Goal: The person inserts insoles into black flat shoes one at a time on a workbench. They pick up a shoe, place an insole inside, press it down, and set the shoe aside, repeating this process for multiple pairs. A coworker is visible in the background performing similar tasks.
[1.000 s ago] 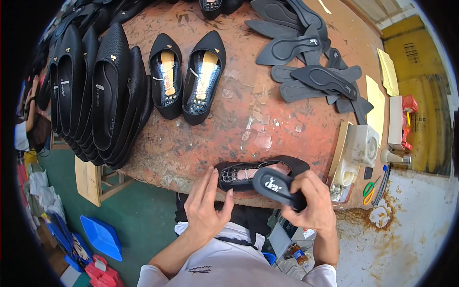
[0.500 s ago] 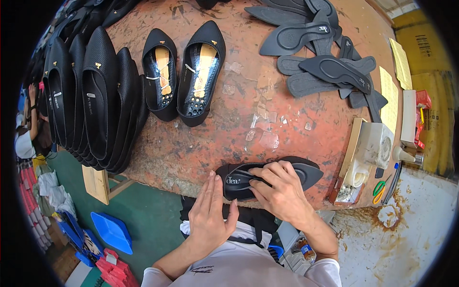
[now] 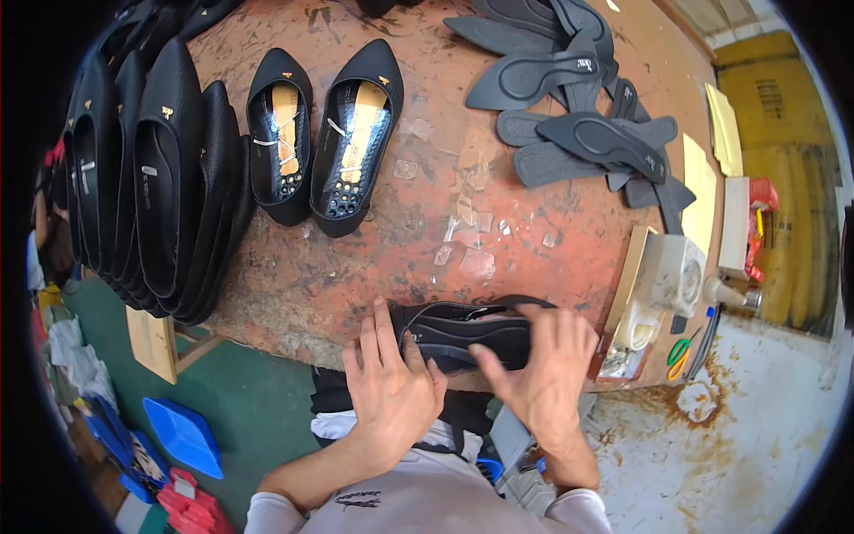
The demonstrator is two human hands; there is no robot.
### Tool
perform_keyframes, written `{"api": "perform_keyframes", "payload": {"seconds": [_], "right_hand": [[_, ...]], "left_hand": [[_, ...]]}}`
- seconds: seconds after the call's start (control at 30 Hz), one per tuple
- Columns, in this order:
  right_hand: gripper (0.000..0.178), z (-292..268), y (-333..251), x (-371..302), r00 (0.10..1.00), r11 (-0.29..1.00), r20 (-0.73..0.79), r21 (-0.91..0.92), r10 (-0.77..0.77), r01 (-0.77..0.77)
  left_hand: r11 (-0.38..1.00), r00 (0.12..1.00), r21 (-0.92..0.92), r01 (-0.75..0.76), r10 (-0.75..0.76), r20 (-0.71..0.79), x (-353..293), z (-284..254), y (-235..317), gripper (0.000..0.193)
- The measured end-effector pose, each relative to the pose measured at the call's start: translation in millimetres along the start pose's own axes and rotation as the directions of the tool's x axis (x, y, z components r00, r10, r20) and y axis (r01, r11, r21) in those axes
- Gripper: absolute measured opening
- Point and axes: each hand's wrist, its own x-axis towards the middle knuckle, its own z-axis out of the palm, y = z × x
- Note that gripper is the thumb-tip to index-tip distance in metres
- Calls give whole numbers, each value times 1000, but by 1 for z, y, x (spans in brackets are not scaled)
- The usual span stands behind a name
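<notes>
At the near edge of the worktable lies a black flat shoe point(image 3: 455, 360), its heel to the left and its toe to the right. A dark cushioned insole point(image 3: 467, 333) shows inside it. My left hand point(image 3: 390, 387) rests at the heel with fingers stretched out along that end. Around the toe end curls my right hand point(image 3: 547, 378), fingers over the far side and thumb on the near side; the toe is mostly hidden beneath it. Beyond stand two black pointed flats, a left one point(image 3: 269, 82) and a right one point(image 3: 381, 64), with paper and clear film inside.
Stacked black flats point(image 3: 167, 76) fill the left side. Loose grey-black insoles point(image 3: 543, 78) pile at the far right. Nearer on the right stand a wooden-sided tray point(image 3: 623, 303), a white block-shaped container point(image 3: 672, 271) and scissors point(image 3: 679, 356). A blue dustpan point(image 3: 182, 434) lies on the green floor.
My right hand has moved from inside the shoe's middle to around its toe. The insole's front, which stuck out past the toe, now lies inside. My left hand stays by the heel.
</notes>
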Motion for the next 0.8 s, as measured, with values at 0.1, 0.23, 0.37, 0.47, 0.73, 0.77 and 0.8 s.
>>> {"api": "perform_keyframes", "payload": {"seconds": [0.1, 0.23, 0.37, 0.47, 0.73, 0.77, 0.8], "right_hand": [[70, 9, 16, -4, 996, 996, 2, -22, 86, -86], [67, 23, 13, -4, 994, 993, -2, -36, 110, -110], [63, 27, 11, 7, 991, 993, 72, -17, 116, -115], [63, 26, 27, 15, 994, 997, 101, 58, 39, -45], [71, -5, -21, -52, 986, 991, 118, -33, -122, 126], [95, -18, -43, -69, 955, 1000, 296, 14, -6, 2], [98, -9, -41, -65, 962, 1000, 272, -2, -3, 3]], "left_hand": [[1000, 1000, -7, -5, 5, -4, -2, 1, 1, 53], [999, 1000, -29, -18, 18, -3, -4, 2, -1, 53], [995, 998, -82, -53, 50, -44, -2, 9, -3, 53], [976, 988, -156, -154, 152, -26, 3, -2, -14, 58], [812, 871, -355, -463, 492, -12, 11, 68, 20, 44], [826, 881, -404, -393, 464, 91, 15, 80, 23, 60], [834, 892, -403, -376, 444, 85, 19, 77, 27, 62]]}}
